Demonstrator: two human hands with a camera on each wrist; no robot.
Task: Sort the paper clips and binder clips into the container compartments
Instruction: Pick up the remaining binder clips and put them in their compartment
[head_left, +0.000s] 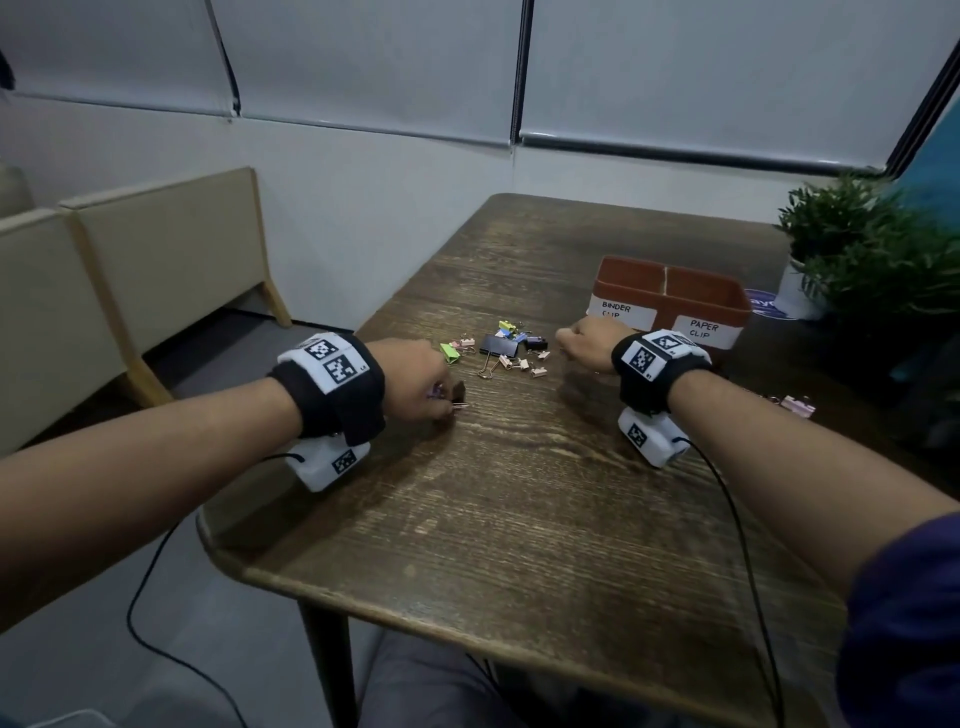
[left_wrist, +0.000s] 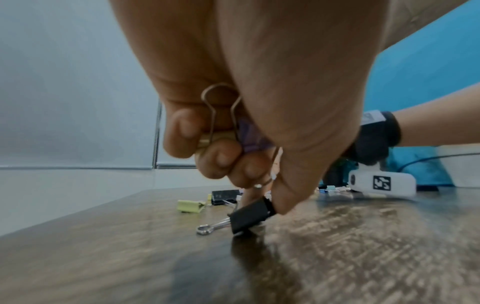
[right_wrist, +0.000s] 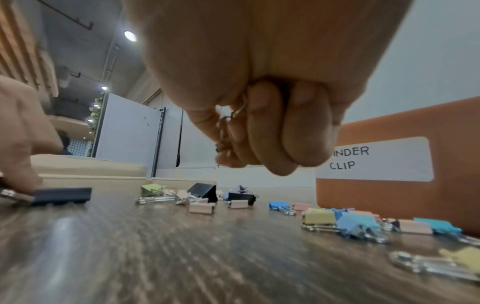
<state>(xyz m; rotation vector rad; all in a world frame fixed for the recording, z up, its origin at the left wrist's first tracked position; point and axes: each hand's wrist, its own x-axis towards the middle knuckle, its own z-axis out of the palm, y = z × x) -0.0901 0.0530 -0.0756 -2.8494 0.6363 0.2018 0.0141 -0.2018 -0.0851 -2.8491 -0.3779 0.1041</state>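
A brown two-part container (head_left: 696, 304), labelled BINDER CLIP on the left and PAPER CLIP on the right, stands at the table's far right. Loose coloured binder clips (head_left: 506, 345) lie in front of it. My left hand (head_left: 441, 400) keeps a gold clip (left_wrist: 215, 137) and a purple clip (left_wrist: 252, 139) in its curled fingers, while thumb and forefinger pinch a black binder clip (left_wrist: 252, 216) tilted on the wood. My right hand (head_left: 566, 345) is a fist just left of the container (right_wrist: 389, 127), curled round thin wire clips (right_wrist: 228, 127); I cannot tell what kind.
More binder clips (right_wrist: 345, 222) lie against the container's front wall. One pink clip (head_left: 797, 405) sits alone near the right edge. A potted plant (head_left: 857, 249) stands at the far right corner. Cables trail off the near edge of the wooden table (head_left: 519, 493).
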